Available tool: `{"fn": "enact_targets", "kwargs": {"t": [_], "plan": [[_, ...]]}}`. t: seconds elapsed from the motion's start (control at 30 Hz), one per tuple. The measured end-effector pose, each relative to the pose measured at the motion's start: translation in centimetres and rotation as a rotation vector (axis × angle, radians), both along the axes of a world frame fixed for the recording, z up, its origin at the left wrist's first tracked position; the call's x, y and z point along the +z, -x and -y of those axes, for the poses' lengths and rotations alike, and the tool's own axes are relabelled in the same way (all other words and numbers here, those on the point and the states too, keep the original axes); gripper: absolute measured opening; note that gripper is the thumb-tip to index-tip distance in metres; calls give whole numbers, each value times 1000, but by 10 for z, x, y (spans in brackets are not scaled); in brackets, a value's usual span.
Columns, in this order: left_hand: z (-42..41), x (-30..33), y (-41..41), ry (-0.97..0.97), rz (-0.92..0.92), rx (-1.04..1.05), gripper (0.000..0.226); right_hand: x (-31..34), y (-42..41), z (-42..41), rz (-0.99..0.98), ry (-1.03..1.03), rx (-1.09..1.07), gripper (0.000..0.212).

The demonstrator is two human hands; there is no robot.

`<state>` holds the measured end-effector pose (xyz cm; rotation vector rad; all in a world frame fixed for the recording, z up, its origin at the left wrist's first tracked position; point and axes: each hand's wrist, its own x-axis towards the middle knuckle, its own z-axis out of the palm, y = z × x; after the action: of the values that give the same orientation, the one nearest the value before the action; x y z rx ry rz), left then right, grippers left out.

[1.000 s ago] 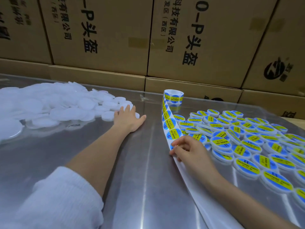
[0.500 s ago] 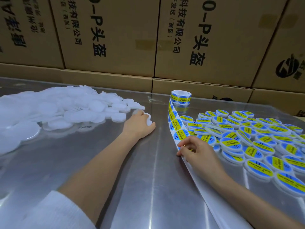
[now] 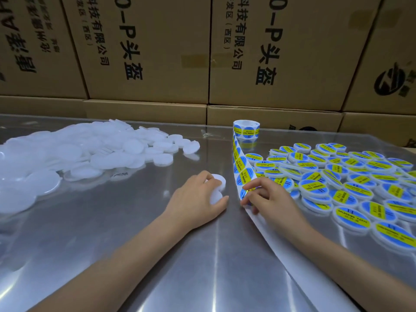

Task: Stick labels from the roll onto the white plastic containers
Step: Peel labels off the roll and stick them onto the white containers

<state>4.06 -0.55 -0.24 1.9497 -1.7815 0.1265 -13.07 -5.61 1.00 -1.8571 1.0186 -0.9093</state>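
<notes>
A blue-and-yellow label (image 3: 247, 192) is pinched at its edge by the right hand (image 3: 271, 200), fingers curled, on the strip trailing from the roll (image 3: 246, 129) at the far middle of the counter (image 3: 112, 221). Just left, the left hand (image 3: 198, 203) grips one white container (image 3: 217, 188). Unlabelled containers (image 3: 78, 152) pile far left; labelled containers (image 3: 351, 176) lie right.

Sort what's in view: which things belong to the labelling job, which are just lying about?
Job: left hand holding a blank container; right hand peeling a label; roll; blank pile; labelled pile.
Lying about: boxes; table.
</notes>
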Motion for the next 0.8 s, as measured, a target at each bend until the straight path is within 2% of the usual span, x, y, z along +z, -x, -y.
{"fn": "enact_targets", "kwargs": {"t": [0.13,0.23,0.33,0.43,0.5,0.57,0.7,0.8], "plan": [[-4,0,6,25,37,-42,36,6,0,-1,210,-173,36,11],[-4,2,5,8,27,-82,31,9,6,2,231,-146,11,13],[-5,5,4,0,-13,-123,25,8,11,3,135,37,-62,21],[-4,4,3,14,-27,-144,23,4,15,7,-127,227,-108,22],[-4,3,2,21,-28,-147,25,0,18,10,-319,265,-119,20],[-3,3,2,23,-29,-143,27,-3,19,11,-425,282,-112,22],[-3,3,1,51,3,-117,33,0,17,10,-366,298,-3,22],[-5,3,5,111,-2,-182,39,2,17,8,-313,292,72,26]]}}
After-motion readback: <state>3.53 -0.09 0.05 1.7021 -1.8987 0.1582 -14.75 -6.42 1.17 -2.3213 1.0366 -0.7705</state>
